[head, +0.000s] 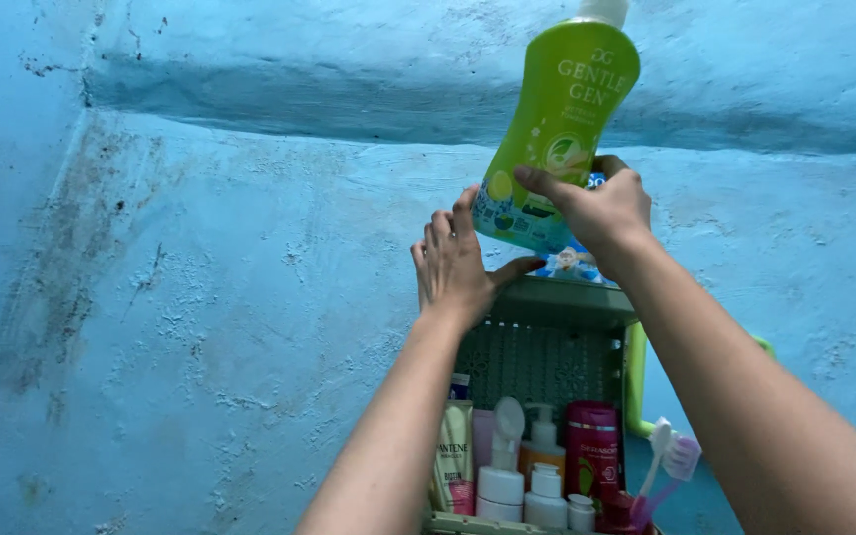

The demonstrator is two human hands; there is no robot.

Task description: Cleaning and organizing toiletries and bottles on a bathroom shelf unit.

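Note:
A tall lime-green bottle point(557, 119) with a white cap is held tilted above the top of a green plastic wall rack point(567, 302). My right hand point(601, 208) grips the bottle's lower part from the right. My left hand point(458, 263) is open, its fingers upright against the bottle's lower left edge and its thumb resting on the rack's top shelf. A small blue and white item point(569, 263) sits on the top shelf under the bottle, partly hidden by my right hand.
The rack's lower shelf holds several toiletry bottles: a cream tube point(453, 456), white pump bottles point(502, 466) and a dark red bottle point(591, 451). Toothbrushes point(671, 461) stick up at the right. A rough blue wall point(200, 297) with a ledge above surrounds it.

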